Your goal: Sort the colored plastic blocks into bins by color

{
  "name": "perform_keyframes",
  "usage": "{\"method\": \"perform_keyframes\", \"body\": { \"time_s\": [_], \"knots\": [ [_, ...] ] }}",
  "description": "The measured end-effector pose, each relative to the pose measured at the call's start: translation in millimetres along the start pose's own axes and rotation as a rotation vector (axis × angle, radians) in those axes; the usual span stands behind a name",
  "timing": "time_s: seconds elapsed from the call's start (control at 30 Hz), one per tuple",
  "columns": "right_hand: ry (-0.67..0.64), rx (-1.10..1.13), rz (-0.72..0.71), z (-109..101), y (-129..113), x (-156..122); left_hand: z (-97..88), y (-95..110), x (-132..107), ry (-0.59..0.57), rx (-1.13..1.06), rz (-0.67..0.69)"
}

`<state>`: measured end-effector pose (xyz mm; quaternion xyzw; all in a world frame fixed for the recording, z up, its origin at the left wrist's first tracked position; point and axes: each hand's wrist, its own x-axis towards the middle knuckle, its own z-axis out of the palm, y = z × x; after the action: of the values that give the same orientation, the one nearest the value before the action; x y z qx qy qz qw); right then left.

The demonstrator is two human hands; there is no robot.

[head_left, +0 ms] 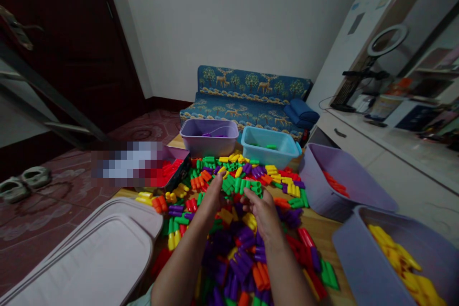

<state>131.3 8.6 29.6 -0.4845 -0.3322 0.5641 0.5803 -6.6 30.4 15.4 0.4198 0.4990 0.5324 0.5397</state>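
Note:
My left hand [216,196] and my right hand [258,206] face each other over a heap of coloured plastic pieces [244,263]. The pieces are short paired tubes in purple, green, yellow, orange and red. Between my hands lies a cluster of green plastic pieces [238,185], with both thumbs against its near side. My fingers curl in around these pieces, and their tips are partly hidden. Purple pieces lie thickest under my forearms.
At the table's back stand a purple bin [210,146] and a blue bin [268,154]. To the right are a bin with red pieces [322,201] and one with yellow pieces [362,248]. A box [179,158] of red pieces and pale lids [89,258] are left.

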Motion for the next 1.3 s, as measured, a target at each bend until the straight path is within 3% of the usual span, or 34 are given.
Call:
{"method": "perform_keyframes", "body": {
  "time_s": [0.07,0.13,0.23,0.33,0.43,0.57,0.67,0.83,0.93,1.07,1.2,1.3],
  "knots": [
    [-0.012,0.026,0.015,3.3,-0.5,-1.7,2.6,-0.2,0.6,-0.075,-0.309,-0.188],
    [-0.023,0.044,0.015,5.2,0.4,-1.6,5.2,0.2,-2.6,-0.118,-0.481,-0.232],
    [-0.043,0.08,0.02,6.6,4.5,-1.4,10.9,0.9,-11.0,-0.15,-0.528,-0.217],
    [-0.045,0.179,0.041,7.7,8.2,-1.7,20.2,4.8,-15.7,-0.108,-0.542,-0.254],
    [-0.011,0.32,0.061,8.8,2.6,6.3,32.9,19.1,-7.0,-0.077,-0.582,-0.323],
    [0.052,0.485,0.006,9.2,-32.2,46.4,56.6,58.4,33.8,-0.185,-0.605,-0.375],
    [0.079,0.45,-0.007,9.8,-72.8,94.8,80.6,92.9,77.9,-0.269,-0.528,-0.399],
    [0.142,0.336,0.013,11.8,-122.0,158.0,115.7,122.6,129.0,-0.23,-0.528,-0.39],
    [0.142,0.34,0.047,11.8,-127.1,165.5,120.3,117.7,136.5,-0.22,-0.557,-0.395],
    [0.083,0.354,0.086,9.6,-117.4,151.0,110.4,101.4,133.3,-0.244,-0.557,-0.312],
    [0.093,0.235,-0.064,0.7,-96.5,131.6,91.8,82.3,120.3,-0.219,-0.428,-0.155],
    [0.131,-0.111,-0.214,-12.2,-70.2,121.3,69.0,58.2,100.4,-0.2,-0.173,0.011]
  ]
}}
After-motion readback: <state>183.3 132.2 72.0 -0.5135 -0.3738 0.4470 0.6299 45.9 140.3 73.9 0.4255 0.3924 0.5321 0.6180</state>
